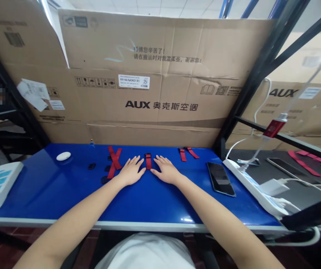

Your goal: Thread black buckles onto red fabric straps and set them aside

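My left hand [132,171] lies flat on the blue table with its fingers spread, holding nothing. My right hand [166,170] rests palm down in the same way, fingers apart. Between the two sits a short red strap with a black buckle [148,161] at its far end. Just left of my left hand, red strips of webbing [115,161] lie crossed over one another, with small black buckles [92,166] beside and partly under them. Two more red straps with black buckles [183,154] lie to the right, beyond my right hand.
A black phone [221,178] lies at the right, beside a white power strip [257,188] with cables. At the left are a white round object [63,156] and another white power strip [0,186]. A cardboard panel [160,123] closes the back of the blue table [65,198].
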Demonstrator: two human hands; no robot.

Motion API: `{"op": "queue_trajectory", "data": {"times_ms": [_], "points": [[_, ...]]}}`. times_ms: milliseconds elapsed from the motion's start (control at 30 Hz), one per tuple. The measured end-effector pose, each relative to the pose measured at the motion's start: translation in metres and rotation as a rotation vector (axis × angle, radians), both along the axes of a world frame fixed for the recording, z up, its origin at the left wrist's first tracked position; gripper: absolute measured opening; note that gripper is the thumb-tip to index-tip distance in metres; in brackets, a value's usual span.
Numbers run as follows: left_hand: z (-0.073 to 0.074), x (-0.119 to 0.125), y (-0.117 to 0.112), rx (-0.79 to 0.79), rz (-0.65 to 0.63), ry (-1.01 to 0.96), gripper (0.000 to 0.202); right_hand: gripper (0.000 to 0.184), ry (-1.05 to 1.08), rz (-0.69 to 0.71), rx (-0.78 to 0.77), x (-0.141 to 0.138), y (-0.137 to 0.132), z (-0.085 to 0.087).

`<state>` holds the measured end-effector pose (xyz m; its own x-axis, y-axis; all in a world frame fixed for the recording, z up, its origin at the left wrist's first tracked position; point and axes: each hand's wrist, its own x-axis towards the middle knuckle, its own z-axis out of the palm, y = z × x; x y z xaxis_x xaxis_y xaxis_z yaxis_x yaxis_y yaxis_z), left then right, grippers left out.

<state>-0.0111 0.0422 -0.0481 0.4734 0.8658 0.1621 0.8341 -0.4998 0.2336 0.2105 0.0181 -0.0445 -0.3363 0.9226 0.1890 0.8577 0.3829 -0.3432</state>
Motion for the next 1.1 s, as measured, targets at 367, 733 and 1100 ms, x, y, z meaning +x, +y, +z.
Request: {"op": "queue_trajectory", "data": {"times_ms": [367,733,1100], "points": [[0.004,0.002,-0.002,-0.02,0.025,0.096,0.065,0.077,-0.034,-0.003,-0.008,0.0,0.0,0.001],[0.042,-0.012,0.004,0.242,0.397,-0.04,0.048,0.055,-0.126,0.185,0.258,-0.013,-0.012,0.006],[0.055,-0.08,0.038,-0.208,0.646,0.112,0.048,0.036,-0.237,-0.171,0.05,0.021,0.002,0.018]]}}
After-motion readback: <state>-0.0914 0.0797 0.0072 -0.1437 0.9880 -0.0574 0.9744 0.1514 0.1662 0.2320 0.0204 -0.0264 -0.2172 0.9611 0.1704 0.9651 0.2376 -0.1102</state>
